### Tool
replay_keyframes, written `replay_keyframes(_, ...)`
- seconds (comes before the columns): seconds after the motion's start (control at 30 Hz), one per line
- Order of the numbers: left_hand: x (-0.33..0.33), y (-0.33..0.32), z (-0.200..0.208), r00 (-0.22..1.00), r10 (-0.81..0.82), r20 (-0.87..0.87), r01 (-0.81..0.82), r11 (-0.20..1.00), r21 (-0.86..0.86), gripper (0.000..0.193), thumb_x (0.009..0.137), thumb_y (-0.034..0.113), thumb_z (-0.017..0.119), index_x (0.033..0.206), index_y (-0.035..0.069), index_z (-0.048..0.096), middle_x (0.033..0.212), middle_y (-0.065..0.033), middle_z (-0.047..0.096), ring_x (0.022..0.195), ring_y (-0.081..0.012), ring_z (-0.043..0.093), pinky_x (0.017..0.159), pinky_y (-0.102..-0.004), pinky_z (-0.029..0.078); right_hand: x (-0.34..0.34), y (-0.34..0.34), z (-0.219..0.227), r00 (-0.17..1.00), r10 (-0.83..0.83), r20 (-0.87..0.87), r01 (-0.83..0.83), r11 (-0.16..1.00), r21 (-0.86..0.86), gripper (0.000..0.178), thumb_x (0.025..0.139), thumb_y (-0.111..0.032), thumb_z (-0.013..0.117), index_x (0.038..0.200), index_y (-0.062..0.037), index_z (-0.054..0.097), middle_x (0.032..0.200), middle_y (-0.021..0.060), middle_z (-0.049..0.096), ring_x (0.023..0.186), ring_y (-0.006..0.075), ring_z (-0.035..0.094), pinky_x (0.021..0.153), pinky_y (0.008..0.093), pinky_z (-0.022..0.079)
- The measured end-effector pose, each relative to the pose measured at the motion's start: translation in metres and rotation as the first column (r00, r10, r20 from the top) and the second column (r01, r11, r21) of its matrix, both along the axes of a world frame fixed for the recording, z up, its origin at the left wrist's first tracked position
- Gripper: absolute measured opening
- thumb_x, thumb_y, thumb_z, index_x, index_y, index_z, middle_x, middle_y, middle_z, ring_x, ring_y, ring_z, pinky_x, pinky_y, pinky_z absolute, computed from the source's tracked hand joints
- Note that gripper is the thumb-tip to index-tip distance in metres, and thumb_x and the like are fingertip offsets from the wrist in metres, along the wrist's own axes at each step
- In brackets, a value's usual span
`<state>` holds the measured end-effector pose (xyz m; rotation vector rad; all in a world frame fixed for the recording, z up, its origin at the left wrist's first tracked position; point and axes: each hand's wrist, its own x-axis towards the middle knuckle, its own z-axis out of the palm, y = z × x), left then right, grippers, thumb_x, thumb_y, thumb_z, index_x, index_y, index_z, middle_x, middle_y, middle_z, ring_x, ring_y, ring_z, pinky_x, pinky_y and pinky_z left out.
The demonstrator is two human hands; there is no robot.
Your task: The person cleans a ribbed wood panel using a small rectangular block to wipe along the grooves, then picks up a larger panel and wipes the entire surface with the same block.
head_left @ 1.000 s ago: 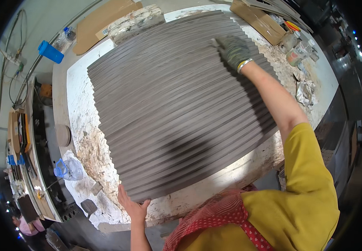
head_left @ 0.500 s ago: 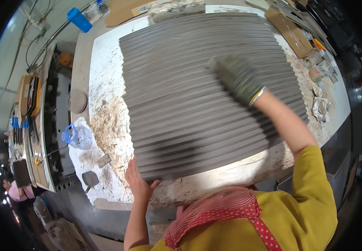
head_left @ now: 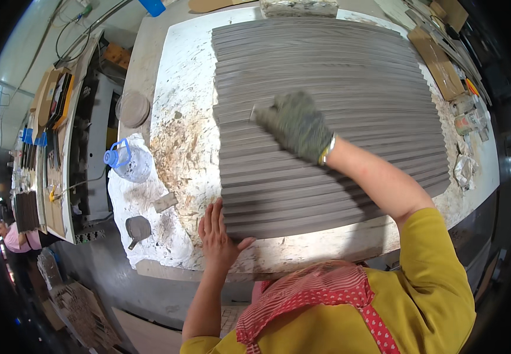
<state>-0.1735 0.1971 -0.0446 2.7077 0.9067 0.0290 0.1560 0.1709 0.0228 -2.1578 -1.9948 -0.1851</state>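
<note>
the worktable [head_left: 141, 82] is the largest item i record; a stained white board [head_left: 187, 53] covers most of its top. upon that board, in front of the wearer, lies the ridged grey-brown panel [head_left: 350, 65], flat. its ridges run left to right, bending slightly in the lens; i cannot certify which side is longer, as the fisheye distorts both. a crumpled white sheet [head_left: 164, 245] lies left of the panel's near corner, and a cardboard box [head_left: 435, 65] stands by the far right corner.

the right hand [head_left: 296, 127], in a grey-green knitted glove, is over the panel's left half, with the greater part of the ridges extending to its right. its knuckles are bent and its fingers pinch something; blur softens the outline. contact with the ridges appears likely to me, but i cannot confirm it. the left hand [head_left: 219, 239], bare, is unclenched and grasps nothing: fingers extended along the left edge, thumb by the near edge. of the two, it is nearer the near-left corner; the right hand is nearer the middle.

a clear jug [head_left: 134, 168] with a blue handle, a round disc [head_left: 134, 110], a dark pan-shaped object [head_left: 138, 228] and a small block [head_left: 165, 202] sit left of the panel. smallest: the pale piece [head_left: 253, 112] at the gloved fingertips, its kind undetermined.
</note>
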Motion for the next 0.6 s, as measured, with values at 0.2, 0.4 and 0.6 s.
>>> replay_keyframes(0.2,-0.001,0.002,0.001,1.0,-0.014,0.028,0.013,1.0,0.019,0.112,0.066,0.07,0.069,0.143,-0.004,0.033,0.152,-0.0117,0.032,0.142,-0.03,0.028,0.114,-0.047,0.017,-0.043,0.025,-0.002,0.987,0.159,-0.022,-0.155,0.981,0.116,0.019,0.084,-0.017,0.06,0.103,-0.0114,0.06,0.075,0.0103,0.058,0.074,0.0292,0.061,0.068,0.0452,0.046)
replay_keyframes(0.4,-0.002,-0.001,0.001,1.0,0.001,0.02,-0.001,1.0,-0.018,0.109,0.066,0.065,0.071,0.139,-0.007,0.036,0.153,-0.0137,0.03,0.142,-0.0338,0.026,0.114,-0.0467,0.018,-0.046,0.054,0.008,0.995,0.097,-0.029,-0.095,0.994,0.061,0.022,0.092,-0.02,0.052,0.111,-0.0151,0.063,0.076,0.0111,0.06,0.074,0.0279,0.062,0.067,0.0453,0.046)
replay_keyframes(0.6,0.001,0.008,0.013,0.997,-0.036,0.066,0.039,0.998,-0.04,0.095,0.077,0.059,0.067,0.143,-0.002,0.036,0.15,-0.0152,0.036,0.14,-0.0318,0.033,0.113,-0.0468,0.023,-0.031,0.068,0.005,0.999,-0.032,-0.006,0.032,0.996,-0.08,0.022,0.088,-0.017,0.059,0.11,-0.0136,0.064,0.074,0.0093,0.061,0.07,0.0265,0.061,0.063,0.046,0.046)
